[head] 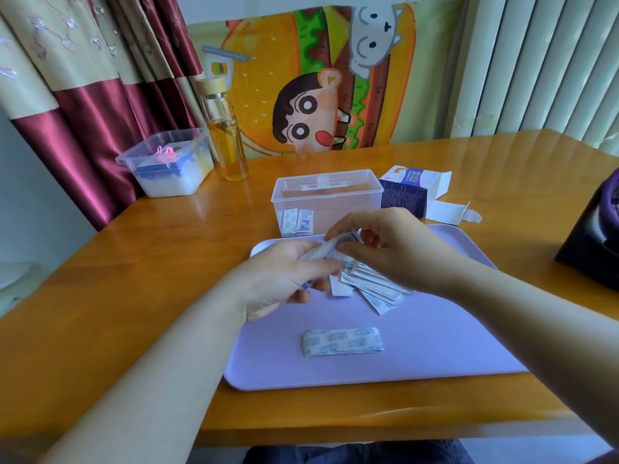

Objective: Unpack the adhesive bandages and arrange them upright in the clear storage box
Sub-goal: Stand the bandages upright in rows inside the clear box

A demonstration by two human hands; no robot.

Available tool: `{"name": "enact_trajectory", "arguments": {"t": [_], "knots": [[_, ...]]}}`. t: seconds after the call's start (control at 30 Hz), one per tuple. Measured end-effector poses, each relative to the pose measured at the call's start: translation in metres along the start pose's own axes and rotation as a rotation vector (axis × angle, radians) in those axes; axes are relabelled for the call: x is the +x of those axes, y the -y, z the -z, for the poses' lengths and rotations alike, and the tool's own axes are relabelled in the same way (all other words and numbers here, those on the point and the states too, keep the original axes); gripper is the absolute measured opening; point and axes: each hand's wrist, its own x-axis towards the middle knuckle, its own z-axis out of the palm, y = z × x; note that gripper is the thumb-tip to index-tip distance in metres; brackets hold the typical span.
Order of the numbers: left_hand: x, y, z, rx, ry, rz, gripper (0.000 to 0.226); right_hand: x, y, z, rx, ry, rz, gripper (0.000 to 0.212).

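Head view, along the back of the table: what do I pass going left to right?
From the left: lidded plastic container → glass bottle → clear storage box → opened bandage carton → dark object at the right edge.

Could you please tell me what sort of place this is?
Probably a home, at a wooden table: patterned curtains hang on the left, a cartoon cloth hangs behind, and a bottle of yellow drink stands on the table.

You see a glossy varnished wooden table (469, 169), a smooth matt lilac plastic tray (435, 346), a clear plastic storage box (335, 199), paper-wrapped bandages (341, 341), a printed cardboard carton (403, 192), a glass bottle (227, 142) and satin-sheen curtains (83, 105).
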Motion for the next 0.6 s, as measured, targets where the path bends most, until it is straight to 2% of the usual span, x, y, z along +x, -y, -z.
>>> {"name": "enact_trajectory", "arguments": {"t": [0.1, 0.23, 0.3, 0.47, 0.6], "knots": [[0.0, 0.001, 0.002, -0.15, -0.07, -0.066, 0.016, -0.001, -0.006, -0.006, 0.066, -0.196, -0.036, 0.025], [-0.002, 0.002, -0.003, -0.386, -0.1, -0.069, 0.048, -0.003, -0.005, -0.018, 0.029, -0.273, 0.088, 0.032], [-0.001, 0.002, -0.004, -0.441, -0.138, -0.076, 0.046, -0.003, -0.007, -0.02, 0.01, -0.282, 0.119, 0.03], [0.001, 0.002, -0.006, -0.453, -0.216, -0.088, 0.02, -0.004, -0.004, -0.017, 0.05, -0.229, 0.05, 0.029], [0.001, 0.002, -0.008, -0.319, -0.288, -0.167, 0.026, -0.005, -0.003, -0.015, 0.104, -0.227, -0.034, 0.019]]}}
